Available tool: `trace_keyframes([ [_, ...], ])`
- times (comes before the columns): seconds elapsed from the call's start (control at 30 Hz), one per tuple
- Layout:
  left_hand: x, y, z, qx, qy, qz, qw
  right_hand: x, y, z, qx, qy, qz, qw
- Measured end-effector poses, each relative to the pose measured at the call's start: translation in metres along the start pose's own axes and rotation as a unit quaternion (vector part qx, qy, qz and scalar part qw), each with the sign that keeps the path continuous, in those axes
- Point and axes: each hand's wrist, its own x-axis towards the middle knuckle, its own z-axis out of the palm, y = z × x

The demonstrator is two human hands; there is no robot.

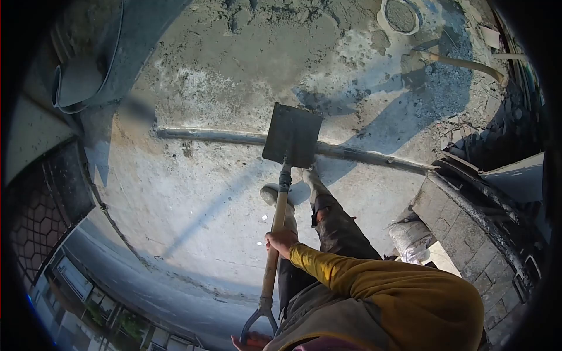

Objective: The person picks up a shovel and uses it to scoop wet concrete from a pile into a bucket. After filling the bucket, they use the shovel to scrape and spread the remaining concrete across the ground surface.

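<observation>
The shovel (pixel 280 216) slants from the waist, its blade over the raised strip (pixel 211 135) ahead of the feet. The right hand (pixel 282 242) wraps mid-shaft, apparently bearing the weight; the left (pixel 255 339), partly cut off, closes around the end handle, likely for steering. Rough grey mix (pixel 263 35) coats the ground beyond, near a bucket (pixel 418 20); blockwork (pixel 468 248) stands at right.

Right hand (pixel 281 242) closed; left hand (pixel 255 340) curled
</observation>
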Motion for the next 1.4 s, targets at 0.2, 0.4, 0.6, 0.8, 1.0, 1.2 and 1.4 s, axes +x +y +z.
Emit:
trace_keyframes([
  [0.2,0.019,-0.047,0.012,-0.006,0.102,-0.023,0.994,0.067,-0.008,-0.031,-0.037,0.059,-0.019,0.997],
  [0.4,0.13,-0.109,0.196,-0.1,-0.052,-0.06,0.992,0.122,-0.238,-0.076,-0.122,-0.006,-0.191,0.974],
  [0.6,0.11,-0.132,0.155,-0.128,-0.23,-0.058,0.963,0.058,-0.263,-0.089,-0.176,0.079,-0.261,0.946],
  [0.8,0.023,-0.141,0.012,-0.179,-0.184,-0.028,0.966,0.051,-0.032,-0.135,-0.029,-0.012,-0.118,0.993],
  [1.0,-0.003,-0.244,-0.05,-0.096,-0.009,0.011,0.995,0.076,0.033,-0.226,-0.085,0.03,-0.081,0.993],
  [1.2,-0.013,-0.308,-0.065,-0.119,-0.062,0.0,0.991,0.069,0.062,-0.286,-0.043,-0.038,-0.154,0.987],
  [1.4,-0.035,-0.347,-0.057,-0.089,0.018,0.0,0.996,0.024,0.053,-0.296,-0.116,0.049,-0.107,0.986],
])
